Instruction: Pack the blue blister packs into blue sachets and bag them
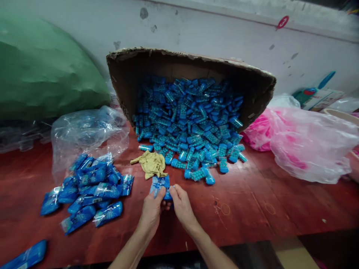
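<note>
Between my two hands, near the table's front edge, is a small blue printed packet. My left hand pinches its lower left part with the thumb on top. My right hand grips its right edge between thumb and fingers. What the packet contains is hidden. Just beyond it lies a crumpled yellow cloth-like piece. Filled blue packets are heaped to the left of my hands. Small clear bottles of blue-green beads with blue caps spill forward from a tipped cardboard box.
A red table bears everything. A clear plastic bag stands behind the packet heap, with a large green sack further back. Pink-and-white plastic bags sit at the right. One separate blue packet lies at the near left corner.
</note>
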A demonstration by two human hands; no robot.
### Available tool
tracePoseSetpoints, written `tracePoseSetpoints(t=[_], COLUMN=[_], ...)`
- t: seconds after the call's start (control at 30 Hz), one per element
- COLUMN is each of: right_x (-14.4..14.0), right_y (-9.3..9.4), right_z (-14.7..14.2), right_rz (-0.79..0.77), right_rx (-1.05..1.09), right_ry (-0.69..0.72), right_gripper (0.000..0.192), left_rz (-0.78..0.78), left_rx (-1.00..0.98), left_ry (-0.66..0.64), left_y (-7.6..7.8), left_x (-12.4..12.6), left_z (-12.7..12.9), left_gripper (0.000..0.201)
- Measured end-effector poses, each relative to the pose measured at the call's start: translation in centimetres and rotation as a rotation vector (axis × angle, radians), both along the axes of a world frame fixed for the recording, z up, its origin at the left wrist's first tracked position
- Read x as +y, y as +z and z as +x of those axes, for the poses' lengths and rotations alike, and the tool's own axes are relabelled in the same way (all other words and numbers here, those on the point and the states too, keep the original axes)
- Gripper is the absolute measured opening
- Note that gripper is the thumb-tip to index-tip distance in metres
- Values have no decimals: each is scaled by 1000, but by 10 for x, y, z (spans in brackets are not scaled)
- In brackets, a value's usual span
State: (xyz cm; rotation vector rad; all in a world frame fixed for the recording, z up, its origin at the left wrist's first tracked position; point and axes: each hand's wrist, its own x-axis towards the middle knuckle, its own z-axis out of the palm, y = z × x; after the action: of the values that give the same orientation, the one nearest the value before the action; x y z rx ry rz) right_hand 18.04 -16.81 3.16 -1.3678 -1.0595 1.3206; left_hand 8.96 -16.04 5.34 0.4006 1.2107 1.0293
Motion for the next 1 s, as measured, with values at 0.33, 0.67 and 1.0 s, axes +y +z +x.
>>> tracePoseSetpoints(t=[0.33, 0.67, 1.0], right_x=[18, 23, 8], right_y=[23, -1, 7], right_z=[74, 102, 78], right_rz=[338, 188, -57], right_rx=[-859, -1062, -30], right_ry=[-148, -112, -116], right_gripper=[18, 33, 28], left_rz=[-150, -324, -345], left_rx=[-120, -231, -194], left_ry=[-93, -70, -20], left_y=[-2, -4, -5], left_x=[-4, -8, -6], left_z=[-24, -25, -20], left_gripper=[25, 21, 15])
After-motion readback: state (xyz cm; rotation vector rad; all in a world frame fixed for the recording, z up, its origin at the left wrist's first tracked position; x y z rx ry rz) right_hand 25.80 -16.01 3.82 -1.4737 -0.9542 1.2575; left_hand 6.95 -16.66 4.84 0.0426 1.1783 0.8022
